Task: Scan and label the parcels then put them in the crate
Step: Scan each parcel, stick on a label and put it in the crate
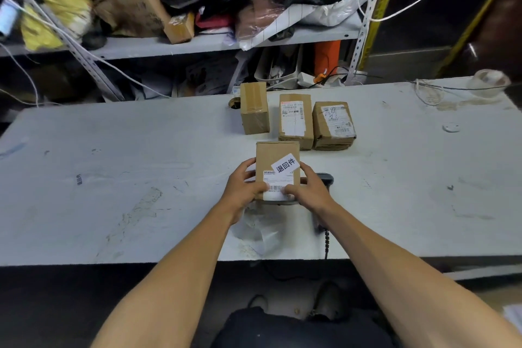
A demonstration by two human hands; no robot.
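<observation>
A small brown cardboard parcel lies on the white table right in front of me. It carries a barcode label and a tilted white sticker with black characters. My left hand grips the parcel's left edge, thumb on the barcode label. My right hand holds its right edge, thumb pressing the label near the barcode. Three more brown parcels stand behind: a taped one, a labelled one and a crumpled labelled one. No crate is in view.
A dark handheld scanner with a coiled cable lies under my right wrist. Crumpled clear plastic lies at the table's near edge. A tape roll and cords sit at the far right. Cluttered metal shelves stand behind.
</observation>
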